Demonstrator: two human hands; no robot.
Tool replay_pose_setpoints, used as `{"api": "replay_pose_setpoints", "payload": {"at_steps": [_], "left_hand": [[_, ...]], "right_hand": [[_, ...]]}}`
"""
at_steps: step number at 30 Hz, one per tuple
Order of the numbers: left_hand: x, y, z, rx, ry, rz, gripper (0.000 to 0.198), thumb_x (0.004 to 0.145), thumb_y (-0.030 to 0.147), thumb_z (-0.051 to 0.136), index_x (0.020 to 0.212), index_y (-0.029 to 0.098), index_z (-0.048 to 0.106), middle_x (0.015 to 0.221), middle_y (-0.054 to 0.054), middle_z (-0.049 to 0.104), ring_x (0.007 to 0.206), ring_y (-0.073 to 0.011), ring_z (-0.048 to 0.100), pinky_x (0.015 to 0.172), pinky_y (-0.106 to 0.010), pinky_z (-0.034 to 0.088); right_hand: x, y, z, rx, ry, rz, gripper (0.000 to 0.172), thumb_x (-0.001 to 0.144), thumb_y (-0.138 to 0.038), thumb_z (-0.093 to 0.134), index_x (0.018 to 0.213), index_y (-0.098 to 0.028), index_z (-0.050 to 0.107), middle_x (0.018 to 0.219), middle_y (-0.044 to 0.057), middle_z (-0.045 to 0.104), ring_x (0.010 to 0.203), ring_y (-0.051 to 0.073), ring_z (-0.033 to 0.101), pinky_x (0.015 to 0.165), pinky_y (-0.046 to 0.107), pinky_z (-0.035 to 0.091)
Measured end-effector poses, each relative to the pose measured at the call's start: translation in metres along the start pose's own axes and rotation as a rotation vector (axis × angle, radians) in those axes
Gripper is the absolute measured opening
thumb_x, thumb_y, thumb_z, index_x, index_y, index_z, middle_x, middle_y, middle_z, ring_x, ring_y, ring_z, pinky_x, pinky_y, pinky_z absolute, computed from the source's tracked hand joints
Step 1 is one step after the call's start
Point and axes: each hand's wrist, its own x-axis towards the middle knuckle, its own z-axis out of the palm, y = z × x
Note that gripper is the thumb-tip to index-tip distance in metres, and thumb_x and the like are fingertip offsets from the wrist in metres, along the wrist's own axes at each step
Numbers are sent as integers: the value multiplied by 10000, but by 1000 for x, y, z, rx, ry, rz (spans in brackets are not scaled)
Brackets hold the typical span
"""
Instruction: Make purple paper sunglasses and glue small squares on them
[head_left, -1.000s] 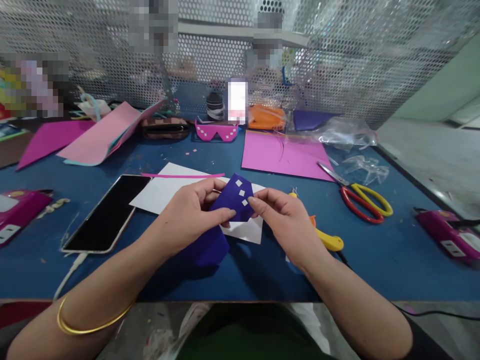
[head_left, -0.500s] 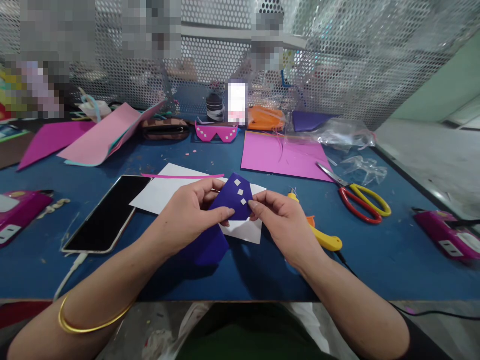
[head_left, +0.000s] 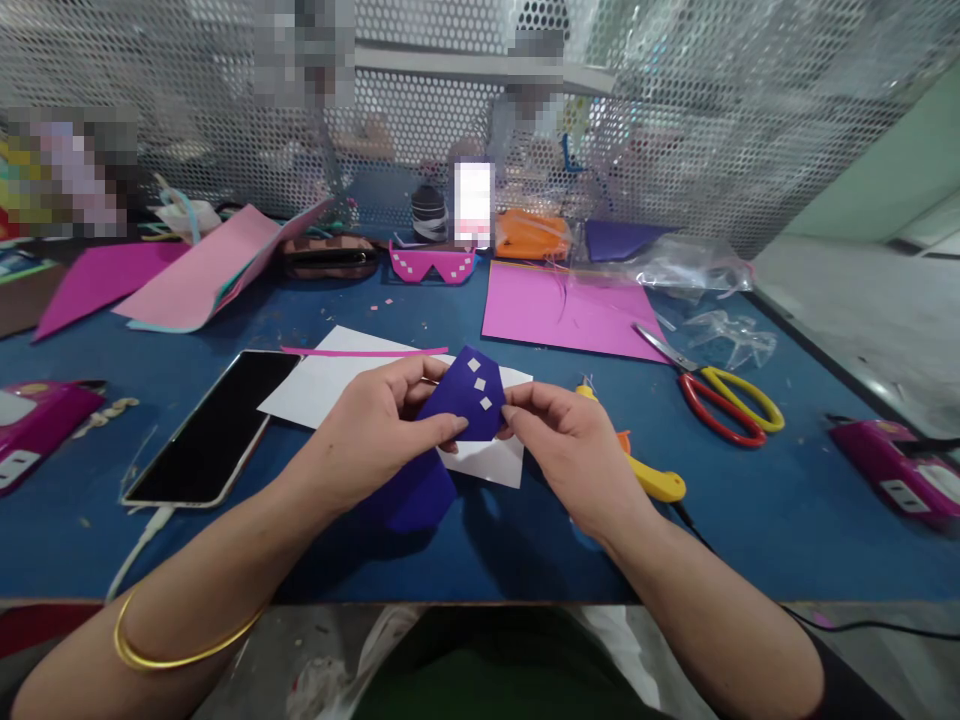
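Between both hands I hold a dark blue-purple foam sheet piece [head_left: 455, 400] with three small white diamonds on its face. My left hand [head_left: 390, 415] pinches its left side, thumb on top and fingers behind. At the right edge, near the lowest diamond, my right hand [head_left: 559, 430] pinches with thumb and fingertips. White paper [head_left: 491, 462] lies underneath on the table. More of the blue-purple material [head_left: 420, 500] shows below my left hand; whether it is the same piece I cannot tell. A yellow glue gun [head_left: 656, 480] lies partly hidden behind my right hand.
Red-and-yellow-handled scissors [head_left: 720, 405] and a pink sheet [head_left: 570, 315] lie to the right. Pink glasses with white diamonds [head_left: 433, 265] stand at the back. A phone [head_left: 217, 430] on a cable lies left. Magenta devices [head_left: 896, 465] sit at the sides, and a mesh panel [head_left: 420, 110] rises behind.
Almost nothing differs. Both hands keep their hold on the blue-purple foam piece, and the view has shifted very slightly.
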Motion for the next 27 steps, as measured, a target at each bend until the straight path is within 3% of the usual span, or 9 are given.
{"api": "replay_pose_setpoints", "payload": {"at_steps": [5, 15, 20, 27], "left_hand": [[-1, -1, -1, -8, 8, 5, 402, 763, 233, 751, 1147, 211, 633, 879, 7, 783, 692, -136, 713, 634, -215, 568], [0, 1, 0, 28, -3, 10, 338, 757, 250, 742, 1078, 199, 649, 875, -7, 773, 707, -157, 715, 637, -237, 571], [-1, 0, -1, 35, 5, 7, 421, 757, 278, 743, 1155, 206, 627, 922, -31, 780, 750, -188, 730, 667, -277, 587], [-1, 2, 0, 46, -14, 12, 353, 753, 248, 734, 1092, 198, 652, 863, -7, 771, 714, -165, 717, 648, -252, 572]], "right_hand": [[0, 0, 0, 68, -7, 7, 122, 786, -241, 597, 800, -204, 712, 758, -5, 705, 748, 134, 625, 748, 301, 486], [0, 1, 1, -40, 15, 12, 145, 801, -244, 578, 784, -212, 718, 726, -9, 699, 716, 138, 616, 720, 310, 484], [-1, -1, 1, 46, 3, 13, 142, 776, -230, 591, 793, -216, 731, 753, 1, 716, 749, 147, 637, 747, 317, 498], [1, 0, 0, -17, 13, 16, 151, 776, -223, 570, 769, -212, 720, 727, -5, 702, 711, 139, 621, 724, 315, 490]]}}
